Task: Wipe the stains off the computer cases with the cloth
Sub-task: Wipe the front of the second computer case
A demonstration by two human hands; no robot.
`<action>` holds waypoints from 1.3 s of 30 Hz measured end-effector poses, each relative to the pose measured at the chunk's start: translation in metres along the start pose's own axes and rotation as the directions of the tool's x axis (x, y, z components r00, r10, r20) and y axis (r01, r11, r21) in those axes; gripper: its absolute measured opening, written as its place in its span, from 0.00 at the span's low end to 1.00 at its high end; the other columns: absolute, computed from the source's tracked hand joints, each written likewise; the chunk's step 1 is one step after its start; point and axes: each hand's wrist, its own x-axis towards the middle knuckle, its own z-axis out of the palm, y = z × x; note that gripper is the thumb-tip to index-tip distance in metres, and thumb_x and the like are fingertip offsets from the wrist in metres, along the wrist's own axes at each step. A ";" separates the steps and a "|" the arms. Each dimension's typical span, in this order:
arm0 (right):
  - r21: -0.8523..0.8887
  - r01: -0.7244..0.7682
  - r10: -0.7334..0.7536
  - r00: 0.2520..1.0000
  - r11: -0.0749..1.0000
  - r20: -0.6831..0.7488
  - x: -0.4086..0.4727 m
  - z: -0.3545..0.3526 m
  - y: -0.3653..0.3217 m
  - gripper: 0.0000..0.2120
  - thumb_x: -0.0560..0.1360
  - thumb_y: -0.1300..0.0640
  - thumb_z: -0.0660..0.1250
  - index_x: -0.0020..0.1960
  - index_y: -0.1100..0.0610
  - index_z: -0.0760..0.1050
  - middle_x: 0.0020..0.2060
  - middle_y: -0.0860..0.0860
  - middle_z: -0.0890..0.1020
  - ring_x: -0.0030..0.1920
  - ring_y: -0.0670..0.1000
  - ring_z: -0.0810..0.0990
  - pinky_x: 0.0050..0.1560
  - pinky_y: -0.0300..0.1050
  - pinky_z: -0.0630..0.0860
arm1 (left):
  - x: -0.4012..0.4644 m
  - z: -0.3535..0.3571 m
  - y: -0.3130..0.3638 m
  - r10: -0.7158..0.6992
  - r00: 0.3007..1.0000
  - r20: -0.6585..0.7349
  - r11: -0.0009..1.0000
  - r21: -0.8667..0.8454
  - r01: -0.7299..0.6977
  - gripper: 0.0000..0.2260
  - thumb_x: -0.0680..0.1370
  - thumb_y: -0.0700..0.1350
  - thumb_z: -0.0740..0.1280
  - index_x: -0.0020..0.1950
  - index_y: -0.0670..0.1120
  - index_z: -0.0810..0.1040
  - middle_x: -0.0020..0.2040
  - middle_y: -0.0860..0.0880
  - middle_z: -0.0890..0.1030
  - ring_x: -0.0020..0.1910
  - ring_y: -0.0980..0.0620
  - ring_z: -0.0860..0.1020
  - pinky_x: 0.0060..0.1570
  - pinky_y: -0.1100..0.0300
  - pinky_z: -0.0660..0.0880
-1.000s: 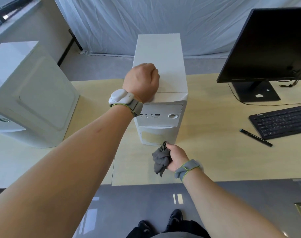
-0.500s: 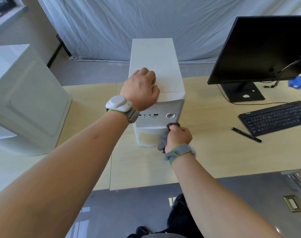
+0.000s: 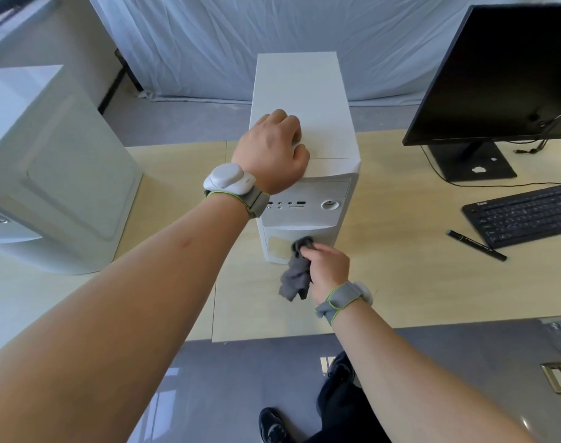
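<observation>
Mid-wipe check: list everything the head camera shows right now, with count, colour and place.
computer cases: 2, white; one at desk centre, one at far left
cloth: 1, grey, pressed to the centre case's lower front
desk: 1, light wood
monitor: 1, black, right rear
keyboard: 1, black, right
pen: 1, black, beside keyboard
backdrop sheet: 1, white, behind desk
wristbands: 2, grey, one per wrist
hands: left hand rests on the centre case's top; right hand grips the cloth
</observation>
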 end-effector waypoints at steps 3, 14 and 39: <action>0.074 0.027 -0.009 0.971 0.997 -0.239 0.001 0.001 -0.002 0.06 0.73 0.55 0.70 0.48 0.56 0.81 0.43 0.56 0.85 0.41 0.58 0.83 0.38 0.46 0.79 | 0.000 -0.002 -0.001 -0.017 1.000 0.004 1.000 -0.006 0.017 0.08 0.72 0.48 0.60 0.46 0.46 0.75 0.44 0.51 0.75 0.45 0.48 0.72 0.40 0.51 0.75; 0.095 -0.197 0.196 0.980 0.976 0.015 -0.022 0.065 0.002 0.07 0.73 0.60 0.74 0.38 0.62 0.78 0.33 0.55 0.81 0.33 0.54 0.78 0.33 0.44 0.73 | 0.000 -0.002 -0.002 -0.018 1.000 0.014 1.000 -0.004 0.018 0.08 0.72 0.49 0.60 0.46 0.47 0.75 0.44 0.52 0.74 0.45 0.49 0.72 0.40 0.53 0.74; 0.209 -0.424 0.393 0.903 0.881 0.175 0.001 0.070 0.019 0.07 0.74 0.65 0.70 0.38 0.59 0.78 0.40 0.56 0.79 0.38 0.55 0.79 0.37 0.46 0.74 | 0.001 -0.003 -0.001 -0.008 0.999 0.031 0.999 0.035 0.007 0.09 0.73 0.49 0.60 0.48 0.47 0.75 0.45 0.52 0.74 0.46 0.49 0.71 0.39 0.56 0.70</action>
